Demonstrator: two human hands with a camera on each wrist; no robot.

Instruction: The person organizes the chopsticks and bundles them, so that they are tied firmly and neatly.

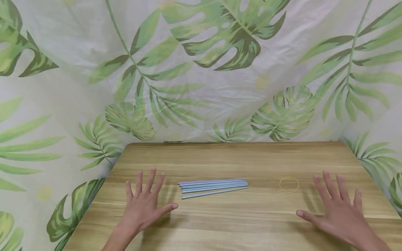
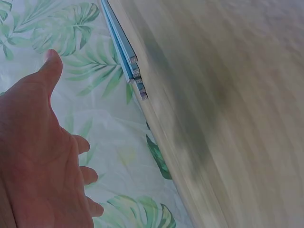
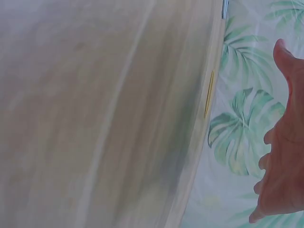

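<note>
Several thin, bluish, pencil-like sticks lie side by side on the table, the nearest one slightly apart from the others. Their cut ends face the left hand in the left wrist view, where the sticks look blue. To their right lies a yellow rubber band in a loose ring; the right wrist view shows this band nearly edge-on. My left hand hovers left of the sticks with fingers spread, holding nothing. My right hand, also spread and holding nothing, is right of the rubber band, apart from it.
The wooden table reaches back to a hanging cloth printed with green leaves. The same cloth hangs beyond the table's left and right edges. Both hands cast shadows on the tabletop.
</note>
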